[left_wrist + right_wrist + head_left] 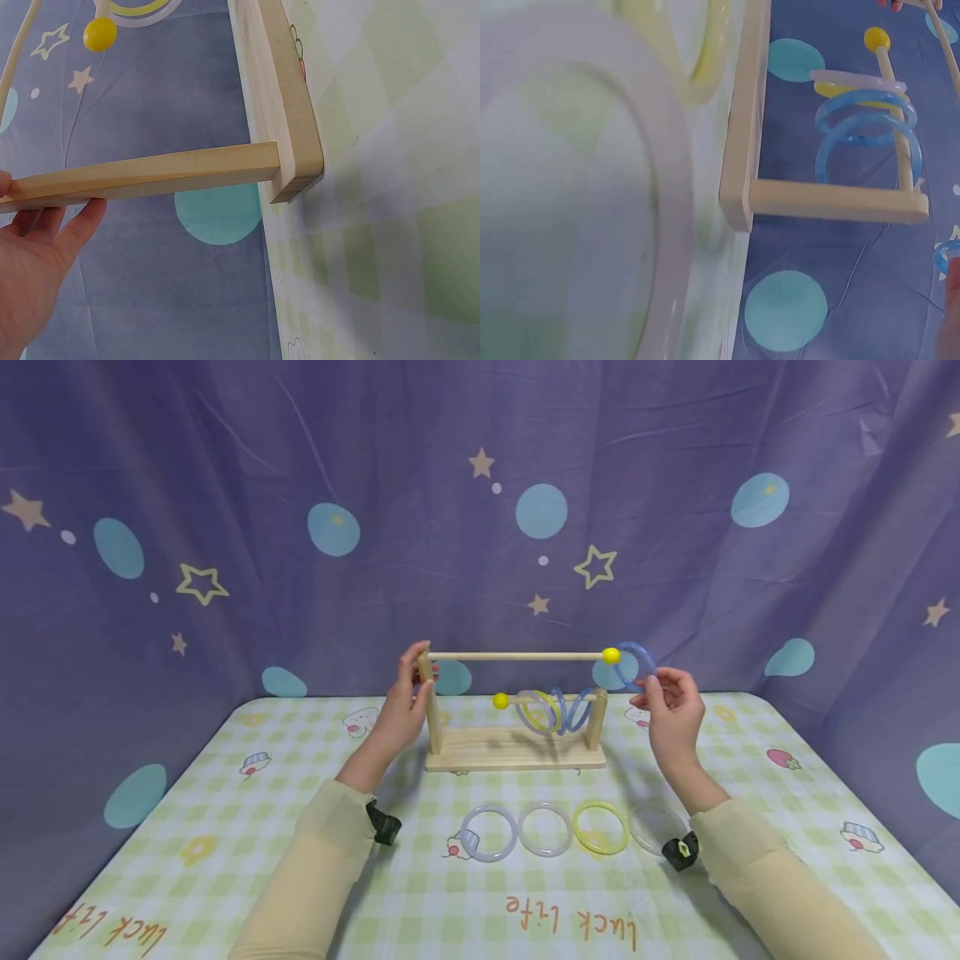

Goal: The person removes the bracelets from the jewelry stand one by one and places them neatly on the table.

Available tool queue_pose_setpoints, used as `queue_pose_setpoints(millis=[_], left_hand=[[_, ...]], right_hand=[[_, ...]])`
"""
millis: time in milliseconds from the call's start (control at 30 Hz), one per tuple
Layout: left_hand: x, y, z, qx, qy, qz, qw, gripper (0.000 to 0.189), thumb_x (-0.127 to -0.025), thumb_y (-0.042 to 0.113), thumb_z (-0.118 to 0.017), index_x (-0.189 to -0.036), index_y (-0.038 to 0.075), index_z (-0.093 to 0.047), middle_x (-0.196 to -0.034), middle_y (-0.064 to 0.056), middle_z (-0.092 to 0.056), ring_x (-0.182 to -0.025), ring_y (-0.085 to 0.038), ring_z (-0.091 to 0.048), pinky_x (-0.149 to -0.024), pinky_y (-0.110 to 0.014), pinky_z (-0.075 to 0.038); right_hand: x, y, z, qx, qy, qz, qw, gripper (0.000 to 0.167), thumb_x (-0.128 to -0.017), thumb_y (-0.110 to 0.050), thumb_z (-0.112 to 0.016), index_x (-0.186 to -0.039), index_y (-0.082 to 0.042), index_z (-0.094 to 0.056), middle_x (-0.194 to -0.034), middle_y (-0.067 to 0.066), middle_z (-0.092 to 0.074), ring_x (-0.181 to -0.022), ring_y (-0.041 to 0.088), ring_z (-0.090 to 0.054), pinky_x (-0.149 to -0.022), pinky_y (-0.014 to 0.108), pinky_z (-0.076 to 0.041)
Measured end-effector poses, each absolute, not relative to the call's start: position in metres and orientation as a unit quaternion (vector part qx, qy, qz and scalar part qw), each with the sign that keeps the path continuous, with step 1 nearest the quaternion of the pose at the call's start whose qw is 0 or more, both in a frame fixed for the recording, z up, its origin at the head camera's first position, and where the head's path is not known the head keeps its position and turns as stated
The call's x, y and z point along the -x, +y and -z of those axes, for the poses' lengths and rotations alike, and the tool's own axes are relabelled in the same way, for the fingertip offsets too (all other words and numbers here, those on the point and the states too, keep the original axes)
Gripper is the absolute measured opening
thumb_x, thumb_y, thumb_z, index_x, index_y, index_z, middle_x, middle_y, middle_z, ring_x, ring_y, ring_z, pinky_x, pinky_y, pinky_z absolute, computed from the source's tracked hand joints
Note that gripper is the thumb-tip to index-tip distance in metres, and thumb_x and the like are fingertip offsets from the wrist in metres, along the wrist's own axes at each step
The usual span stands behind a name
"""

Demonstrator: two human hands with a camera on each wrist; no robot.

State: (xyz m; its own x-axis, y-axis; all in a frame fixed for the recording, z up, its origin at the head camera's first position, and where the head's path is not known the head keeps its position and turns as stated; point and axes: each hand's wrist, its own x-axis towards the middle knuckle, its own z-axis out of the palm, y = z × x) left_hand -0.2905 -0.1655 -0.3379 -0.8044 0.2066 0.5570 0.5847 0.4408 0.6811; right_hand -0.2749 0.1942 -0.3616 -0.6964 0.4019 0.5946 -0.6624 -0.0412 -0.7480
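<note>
One ring (645,652) pinched in right hand (675,718), post (433,727) gripped in left hand (402,710).
Looks light, stiff; best held by rim (651,662).

This looks like a curtained booth around a cloth-covered table (420,902); the room beyond is hidden. A purple curtain (420,585) printed with stars (481,463) and teal ovals (542,512) hangs behind the far edge and round both far corners. The green-checked tablecloth (757,760) carries cupcakes (255,764) and "Luck Life" lettering (617,929).
</note>
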Motion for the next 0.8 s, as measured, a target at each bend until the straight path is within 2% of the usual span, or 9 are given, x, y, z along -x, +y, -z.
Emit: queue_pose_setpoints(millis=[33,233,400,567,800], left_hand=[[0.290,-0.165,0.338,0.241,-0.824,0.472,0.201,0.053,-0.103,-0.002,-0.039,-0.148,0.020,-0.020,-0.127,-0.022,-0.052,-0.116,-0.038,-0.054,-0.091,-0.050,-0.050],[0.291,-0.166,0.337,0.246,-0.823,0.470,0.202,0.052,-0.103,-0.001,-0.039,-0.148,0.016,-0.020,-0.126,-0.023,-0.052,-0.116,-0.038,-0.054,-0.093,-0.049,-0.050],[0.290,-0.166,0.336,0.249,-0.822,0.471,0.203,0.053,-0.103,-0.002,-0.039,-0.148,0.018,-0.020,-0.126,-0.023,-0.052,-0.116,-0.038,-0.054,-0.094,-0.049,-0.048],[0.290,-0.165,0.336,0.247,-0.822,0.471,0.203,0.053,-0.103,-0.002,-0.039,-0.148,0.019,-0.021,-0.127,-0.023,-0.052,-0.116,-0.038,-0.054,-0.095,-0.050,-0.048],[0.290,-0.165,0.337,0.243,-0.825,0.468,0.201,0.054,-0.103,-0.002,-0.039,-0.148,0.019,-0.020,-0.127,-0.024,-0.051,-0.117,-0.037,-0.054,-0.095,-0.049,-0.048]], right_hand=[[0.274,0.196,0.362,-0.117,-0.579,-0.715,0.374,0.007,-0.095,0.006,-0.056,-0.099,0.001,-0.057,-0.079,0.003,-0.068,-0.056,0.008,-0.063,-0.056,0.018,-0.054],[0.264,0.209,0.362,-0.129,-0.593,-0.704,0.368,0.011,-0.094,0.005,-0.058,-0.103,0.010,-0.056,-0.080,0.008,-0.067,-0.056,0.009,-0.063,-0.057,0.019,-0.055],[0.253,0.218,0.361,-0.135,-0.621,-0.686,0.355,0.012,-0.093,0.007,-0.058,-0.103,0.012,-0.055,-0.079,0.004,-0.066,-0.055,0.008,-0.061,-0.056,0.017,-0.053],[0.243,0.222,0.361,-0.156,-0.646,-0.666,0.339,0.015,-0.092,0.012,-0.055,-0.104,0.021,-0.051,-0.077,0.000,-0.066,-0.053,0.007,-0.059,-0.054,0.015,-0.052],[0.227,0.214,0.364,-0.186,-0.704,-0.614,0.305,0.013,-0.092,0.013,-0.056,-0.105,0.015,-0.057,-0.080,-0.005,-0.066,-0.054,0.007,-0.055,-0.053,0.015,-0.050]])
